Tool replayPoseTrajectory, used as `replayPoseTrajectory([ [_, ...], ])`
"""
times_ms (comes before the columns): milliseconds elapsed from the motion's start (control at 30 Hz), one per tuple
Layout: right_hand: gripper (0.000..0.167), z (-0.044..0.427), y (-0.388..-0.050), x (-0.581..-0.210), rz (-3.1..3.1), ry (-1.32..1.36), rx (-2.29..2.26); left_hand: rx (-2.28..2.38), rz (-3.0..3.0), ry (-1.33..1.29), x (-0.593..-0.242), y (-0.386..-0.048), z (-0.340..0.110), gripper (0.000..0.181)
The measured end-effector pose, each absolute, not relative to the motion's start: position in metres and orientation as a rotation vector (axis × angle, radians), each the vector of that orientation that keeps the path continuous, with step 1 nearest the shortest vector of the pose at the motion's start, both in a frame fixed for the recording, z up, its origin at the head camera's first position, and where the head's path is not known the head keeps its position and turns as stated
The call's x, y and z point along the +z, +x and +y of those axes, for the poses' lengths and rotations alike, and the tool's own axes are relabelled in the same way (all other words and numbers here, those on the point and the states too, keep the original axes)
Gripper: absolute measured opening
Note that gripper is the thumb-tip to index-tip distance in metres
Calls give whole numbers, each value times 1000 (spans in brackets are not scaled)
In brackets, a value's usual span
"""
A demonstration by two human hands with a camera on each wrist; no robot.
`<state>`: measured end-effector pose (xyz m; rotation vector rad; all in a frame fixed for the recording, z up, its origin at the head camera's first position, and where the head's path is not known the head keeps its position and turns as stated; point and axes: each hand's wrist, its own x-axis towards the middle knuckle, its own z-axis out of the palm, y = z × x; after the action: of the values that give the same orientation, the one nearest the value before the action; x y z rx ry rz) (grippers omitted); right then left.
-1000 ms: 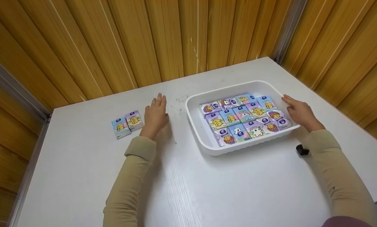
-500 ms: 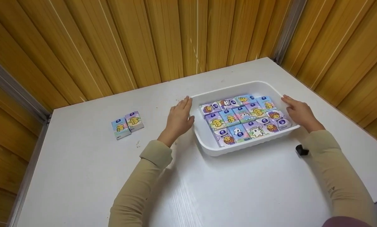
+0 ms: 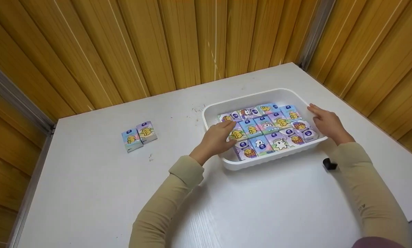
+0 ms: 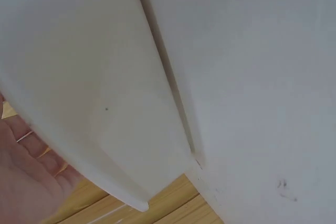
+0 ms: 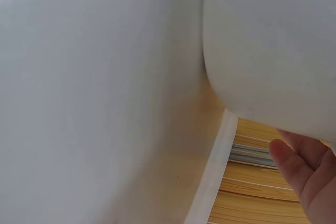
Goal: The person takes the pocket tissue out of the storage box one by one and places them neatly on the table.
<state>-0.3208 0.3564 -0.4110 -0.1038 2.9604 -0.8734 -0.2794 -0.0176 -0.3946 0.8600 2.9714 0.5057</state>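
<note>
A white plastic tray (image 3: 242,165) on the table holds several small cartoon-printed packs (image 3: 265,124) that look like pocket tissues, laid flat in rows. My left hand (image 3: 217,138) reaches over the tray's left rim, its fingers above the leftmost packs; whether they touch is unclear. In the left wrist view the fingers (image 4: 37,153) show loosely bent beyond the rim, with nothing seen in them. At the tray's right rim my right hand (image 3: 329,124) rests with its fingers extended. The right wrist view shows its thumb (image 5: 290,163) apart from the tray's outer wall.
Two more packs, one blue (image 3: 132,139) and one purple (image 3: 146,132), lie side by side on the white table (image 3: 88,193) at left. A small black object (image 3: 329,164) sits near my right forearm. Wood-patterned panels (image 3: 178,41) stand behind the table.
My left hand has moved right, from the bare table to the tray's left rim and then over the packs. The right hand and the tray have stayed in place.
</note>
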Motion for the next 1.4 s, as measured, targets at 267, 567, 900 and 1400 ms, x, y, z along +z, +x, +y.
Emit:
replayPoseTrajectory([
  [267,49,357,-321,-411,2940,-94,-902,455,2827,845,-406,-276,-5,64],
  [567,49,357,-321,-411,2926,-75,-929,214,2813,861,-406,-274,0,69],
  [900,49,357,-320,-410,2924,-87,-930,83,2805,827,-408,-268,13,60],
  [1400,50,358,-322,-411,2903,-70,-915,-51,2830,634,-404,-262,29,42],
])
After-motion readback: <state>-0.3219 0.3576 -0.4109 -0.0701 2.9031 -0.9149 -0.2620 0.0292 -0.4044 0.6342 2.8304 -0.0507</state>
